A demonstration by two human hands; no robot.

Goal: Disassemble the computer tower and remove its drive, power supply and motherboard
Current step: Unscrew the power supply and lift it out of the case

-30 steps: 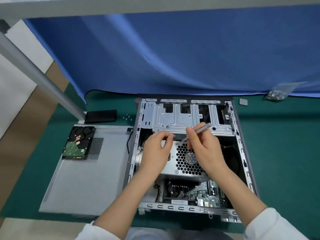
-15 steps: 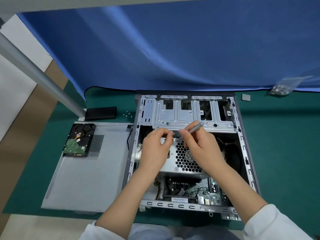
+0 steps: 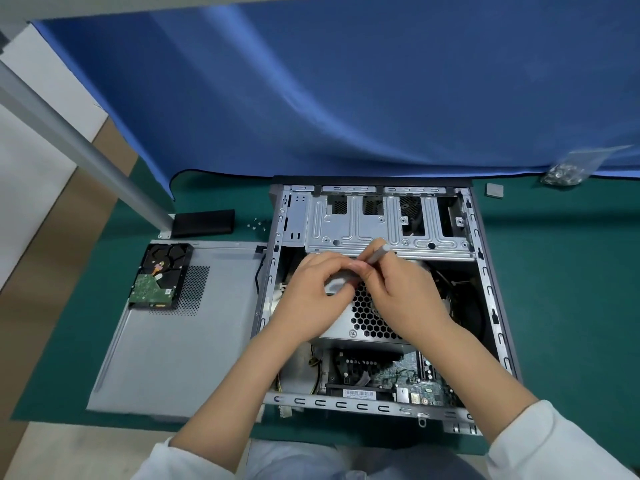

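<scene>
The open computer tower point(image 3: 491, 306) lies on its side on the green mat. Inside it sits the grey power supply point(image 3: 367, 323) with its honeycomb grille, and the motherboard point(image 3: 398, 375) shows below it. My right hand point(image 3: 401, 292) grips a grey screwdriver point(image 3: 379, 254) over the power supply's far edge. My left hand point(image 3: 311, 296) has its fingertips curled at the screwdriver's tip, pinching there; what they pinch is hidden. The removed hard drive point(image 3: 157, 275) lies circuit-side up on the detached side panel point(image 3: 180, 327), left of the case.
A black box point(image 3: 204, 222) and a few loose screws point(image 3: 258, 225) lie behind the side panel. A bag of screws point(image 3: 568, 171) and a small grey square point(image 3: 494, 190) sit at the back right. A blue cloth hangs behind; a metal post stands at left.
Both hands have drawn closer together above the power supply's far edge, and the left fingertips now meet the screwdriver tip. The camera view has shifted slightly.
</scene>
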